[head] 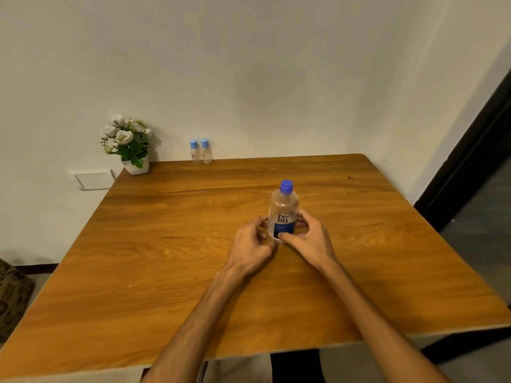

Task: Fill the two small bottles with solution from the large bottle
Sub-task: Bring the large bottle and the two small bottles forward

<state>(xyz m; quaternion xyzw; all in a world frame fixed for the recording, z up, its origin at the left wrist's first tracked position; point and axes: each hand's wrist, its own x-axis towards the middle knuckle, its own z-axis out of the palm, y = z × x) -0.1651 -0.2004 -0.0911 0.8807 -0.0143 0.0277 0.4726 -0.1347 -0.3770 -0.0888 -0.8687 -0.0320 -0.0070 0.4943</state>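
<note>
large bottle [283, 214] upright mid-table, blue cap [286, 187] on | right hand [311, 236] wraps its base, thumb on label; left hand [253, 239] curled just beside it, contact I cannot tell | two small bottles [201, 152] capped, well behind the large bottle by the wall | I judge: hold the body steady, then unscrew the cap without squeezing.

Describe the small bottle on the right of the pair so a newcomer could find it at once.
Start at the wooden table and follow its far edge along the white wall, right of the potted flowers. Two small clear bottles with light blue caps stand there side by side. The right small bottle looks plain, whereas the left small bottle shows a faint label.
</note>
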